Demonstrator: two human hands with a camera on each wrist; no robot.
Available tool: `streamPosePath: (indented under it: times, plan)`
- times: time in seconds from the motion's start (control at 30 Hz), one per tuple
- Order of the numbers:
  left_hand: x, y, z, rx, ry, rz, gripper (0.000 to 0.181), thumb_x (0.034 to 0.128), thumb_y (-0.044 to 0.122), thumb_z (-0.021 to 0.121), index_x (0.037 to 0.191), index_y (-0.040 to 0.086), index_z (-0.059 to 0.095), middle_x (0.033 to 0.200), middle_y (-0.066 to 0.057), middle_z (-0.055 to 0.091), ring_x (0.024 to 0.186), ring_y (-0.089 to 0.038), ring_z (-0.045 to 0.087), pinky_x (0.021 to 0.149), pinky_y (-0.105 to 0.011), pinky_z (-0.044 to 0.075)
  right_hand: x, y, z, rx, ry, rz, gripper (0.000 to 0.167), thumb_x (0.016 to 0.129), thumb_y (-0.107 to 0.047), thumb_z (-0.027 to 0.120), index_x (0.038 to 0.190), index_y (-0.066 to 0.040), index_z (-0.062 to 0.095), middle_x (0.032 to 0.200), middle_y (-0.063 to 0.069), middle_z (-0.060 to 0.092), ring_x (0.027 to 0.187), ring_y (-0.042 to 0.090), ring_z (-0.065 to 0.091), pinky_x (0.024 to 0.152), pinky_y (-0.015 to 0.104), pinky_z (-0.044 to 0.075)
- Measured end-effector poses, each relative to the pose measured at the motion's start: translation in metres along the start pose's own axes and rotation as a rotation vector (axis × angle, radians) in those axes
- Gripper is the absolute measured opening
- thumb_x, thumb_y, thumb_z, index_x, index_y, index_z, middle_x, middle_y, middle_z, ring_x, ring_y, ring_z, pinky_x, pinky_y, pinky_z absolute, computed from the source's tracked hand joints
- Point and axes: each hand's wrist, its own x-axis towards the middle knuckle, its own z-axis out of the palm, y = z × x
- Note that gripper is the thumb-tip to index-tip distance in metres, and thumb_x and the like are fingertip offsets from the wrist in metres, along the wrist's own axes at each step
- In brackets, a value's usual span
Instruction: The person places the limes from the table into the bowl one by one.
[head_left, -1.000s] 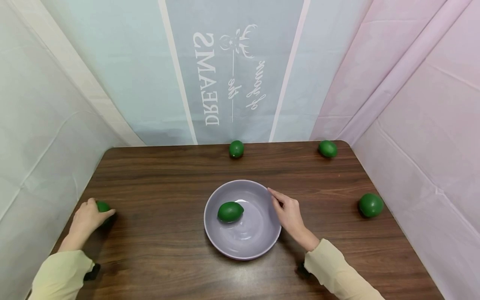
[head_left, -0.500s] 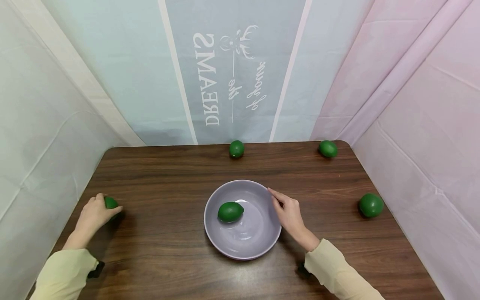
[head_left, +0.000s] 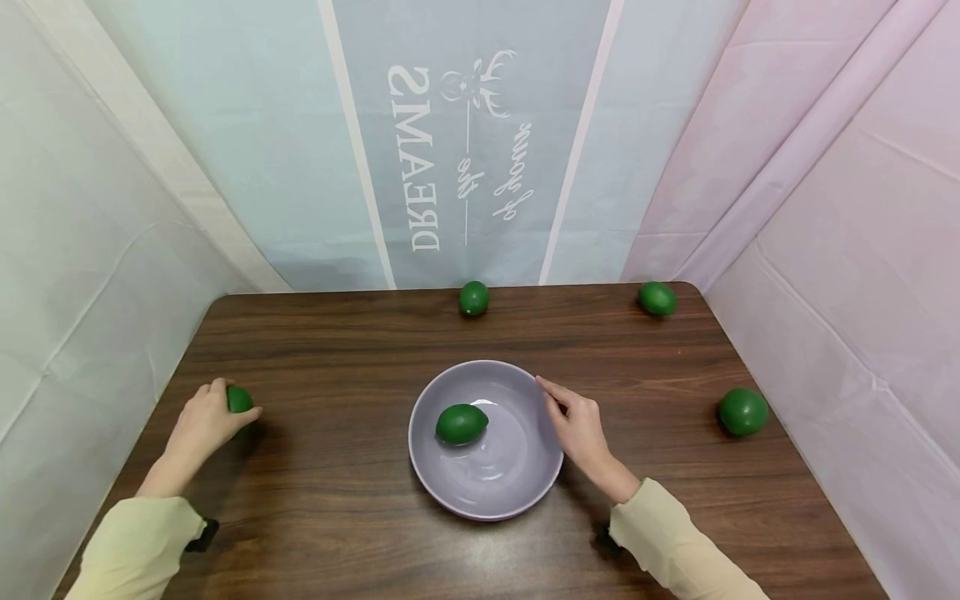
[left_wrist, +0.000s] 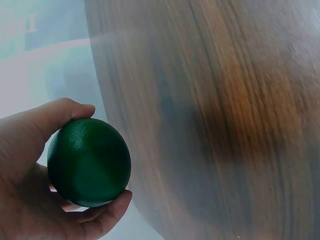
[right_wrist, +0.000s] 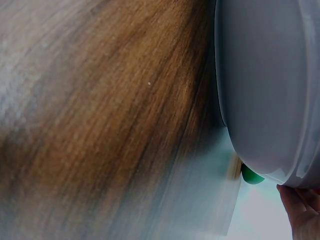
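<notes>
Head view. Left hand (head_left: pixel 198 427): thumb and fingers curled round the sides of a smooth, dark-green, rounded fruit (head_left: pixel 239 399), presumably against slipping, over the left part of the brown wood-grain table (head_left: pixel 337 350). Right hand (head_left: pixel 581 427): fingertips at the rim of a round, glossy lavender bowl (head_left: pixel 521 454), seemingly steadying it; whether pinching, cannot tell. Inside: one green, lemon-shaped fruit (head_left: pixel 461 424).
</notes>
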Motion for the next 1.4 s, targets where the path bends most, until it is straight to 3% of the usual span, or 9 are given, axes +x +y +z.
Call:
streamPosePath:
  times: [0.4, 1.4]
  plan:
    - [-0.004, 0.027, 0.005, -0.010, 0.022, 0.072, 0.065, 0.0791, 0.023, 0.064, 0.119, -0.020, 0.037, 0.099, -0.038, 0.044, 0.083, -0.050, 0.048, 0.059, -0.049, 0.045, -0.003, 0.003, 0.002, 0.004, 0.003, 0.002, 0.026, 0.082, 0.001, 0.060, 0.106, -0.005, 0.069, 0.101, 0.010, 0.067, 0.087, 0.017, 0.063, 0.065, 0.035, 0.052]
    - [-0.013, 0.084, -0.009, 0.009, 0.008, 0.185, 0.061, 0.0766, 0.023, 0.068, 0.119, -0.012, 0.043, 0.105, -0.033, 0.048, 0.086, -0.046, 0.049, 0.058, -0.047, 0.046, 0.000, 0.000, -0.001, 0.001, -0.006, 0.014, 0.026, 0.082, 0.001, 0.061, 0.106, -0.005, 0.069, 0.100, 0.011, 0.068, 0.088, 0.018, 0.064, 0.067, 0.036, 0.052]
